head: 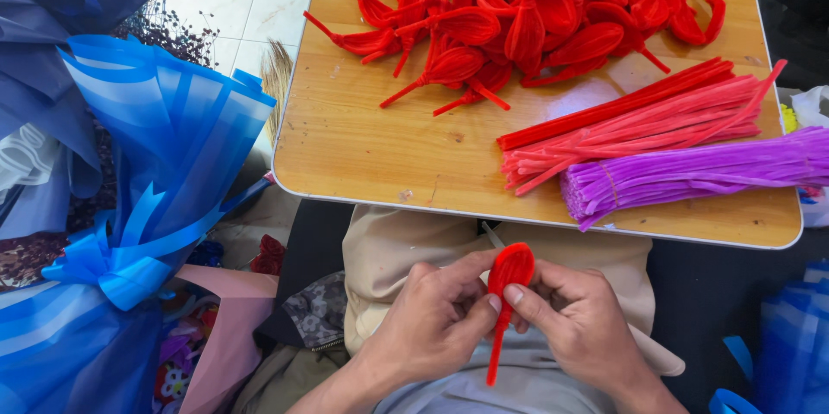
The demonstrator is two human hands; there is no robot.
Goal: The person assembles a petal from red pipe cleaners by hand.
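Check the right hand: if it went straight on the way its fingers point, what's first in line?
The right hand points up-left, and its fingers already touch the red petal-shaped pipe-cleaner piece. Past that comes the left hand, pinching the same piece; depth looks about equal.

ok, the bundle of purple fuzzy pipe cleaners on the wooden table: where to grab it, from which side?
Probably best to grip the bundle of purple fuzzy pipe cleaners at mid-length, from above, fingers pinching across it. It lies flat on the wooden table, running left to right. The pink pipe cleaners crowd its far side, so the near side towards the table edge is freer.
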